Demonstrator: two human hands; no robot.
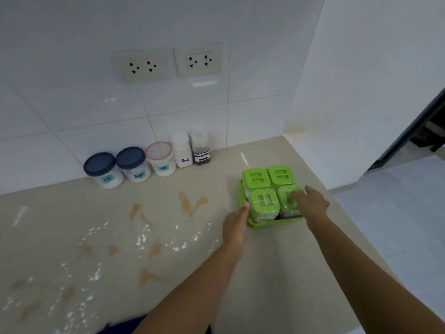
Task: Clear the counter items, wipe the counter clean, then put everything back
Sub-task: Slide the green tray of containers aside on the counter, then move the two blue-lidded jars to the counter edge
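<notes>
A green tray (258, 224) holding several clear seasoning jars with green lids (256, 177) sits at the right of the beige counter (168, 273). My left hand (234, 226) rests against the tray's left front corner, fingers together. My right hand (310, 203) lies over the tray's right side, fingers on the near-right jar's lid. Whether either hand grips the tray is unclear. Brown smears (192, 203) and white powder (142, 239) cover the counter's middle and left.
Along the tiled back wall stand two blue-lidded jars (101, 165), a red-rimmed tub (160, 153), a white salt shaker (181, 150) and a dark seasoning sauce bottle (201, 150). Two wall sockets (199, 60) are above. The counter's right edge drops to the floor.
</notes>
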